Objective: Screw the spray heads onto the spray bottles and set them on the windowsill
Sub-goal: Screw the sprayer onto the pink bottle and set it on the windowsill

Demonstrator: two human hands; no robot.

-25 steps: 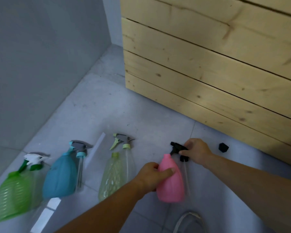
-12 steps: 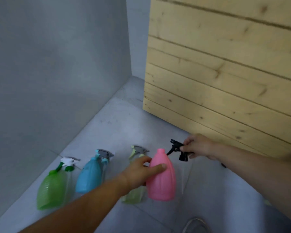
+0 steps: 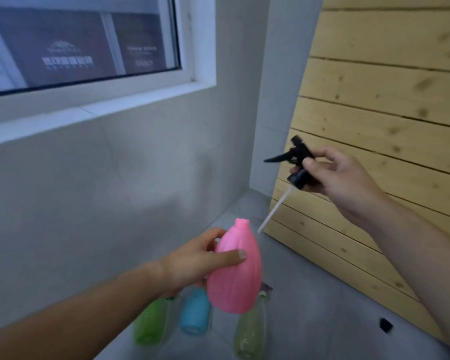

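My left hand grips a pink spray bottle held upright in the air, its neck bare. My right hand holds a black spray head up and to the right of the bottle. The head's white dip tube slants down toward the bottle's neck, its tip just right of the opening and outside it. The white windowsill runs along the upper left under the window.
On the grey floor below lie a green bottle, a blue bottle and a clear yellowish bottle. A small black cap lies near the wooden plank wall on the right.
Both hands have lifted the pink bottle and the black spray head off the floor. The view has tilted up, and the window and sill have come into sight.
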